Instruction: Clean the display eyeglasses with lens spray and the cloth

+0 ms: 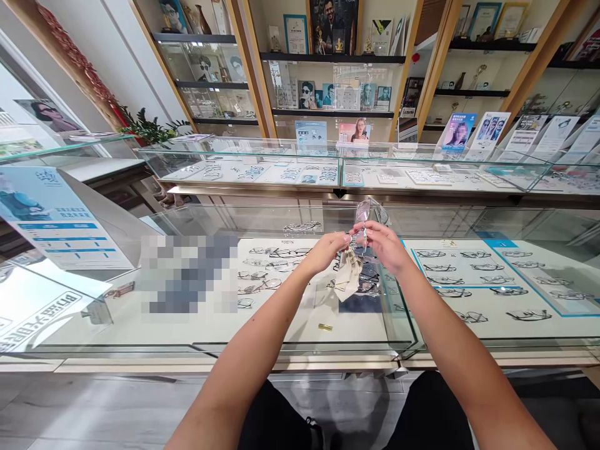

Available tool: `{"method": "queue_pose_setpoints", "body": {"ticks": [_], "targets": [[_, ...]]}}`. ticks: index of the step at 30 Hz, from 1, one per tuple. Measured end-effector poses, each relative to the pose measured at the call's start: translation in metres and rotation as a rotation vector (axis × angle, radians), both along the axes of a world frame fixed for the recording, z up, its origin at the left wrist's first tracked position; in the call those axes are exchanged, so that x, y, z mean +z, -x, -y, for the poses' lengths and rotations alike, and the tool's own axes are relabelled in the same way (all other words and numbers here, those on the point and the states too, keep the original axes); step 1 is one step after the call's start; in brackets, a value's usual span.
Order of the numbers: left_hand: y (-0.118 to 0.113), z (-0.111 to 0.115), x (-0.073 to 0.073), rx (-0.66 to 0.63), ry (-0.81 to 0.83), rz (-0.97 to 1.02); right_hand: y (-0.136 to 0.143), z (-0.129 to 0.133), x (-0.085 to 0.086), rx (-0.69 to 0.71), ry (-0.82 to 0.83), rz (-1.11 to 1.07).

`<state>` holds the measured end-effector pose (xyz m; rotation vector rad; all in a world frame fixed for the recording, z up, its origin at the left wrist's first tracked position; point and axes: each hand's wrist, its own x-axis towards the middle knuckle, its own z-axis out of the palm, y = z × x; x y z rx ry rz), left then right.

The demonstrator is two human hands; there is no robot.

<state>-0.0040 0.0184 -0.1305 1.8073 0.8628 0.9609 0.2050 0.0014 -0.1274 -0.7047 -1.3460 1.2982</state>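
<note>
Hands (332,249) (387,247) pinch, right on glasses (364,211), left on cloth (347,279) (maybe glasses too); hold softly so nothing bends.

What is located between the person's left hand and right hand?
In the head view: part of the thin-framed, clear-lensed eyeglasses, with a crumpled beige fabric cloth hanging below.

Limp, creased beige cloth (348,276) below transparent, seemingly thin-rimmed glasses (363,210)
</note>
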Motion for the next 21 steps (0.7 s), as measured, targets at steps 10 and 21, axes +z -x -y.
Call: {"method": "queue_pose_setpoints", "body": {"ticks": [10,21], "targets": [[0.044,-0.048,0.004,0.526,0.009,0.45,-0.005,-0.002,0.001,0.003,0.008,-0.038],[0.105,-0.077,-0.015,1.091,0.077,0.189,-0.015,-0.01,-0.004,-0.019,0.008,-0.042]]}}
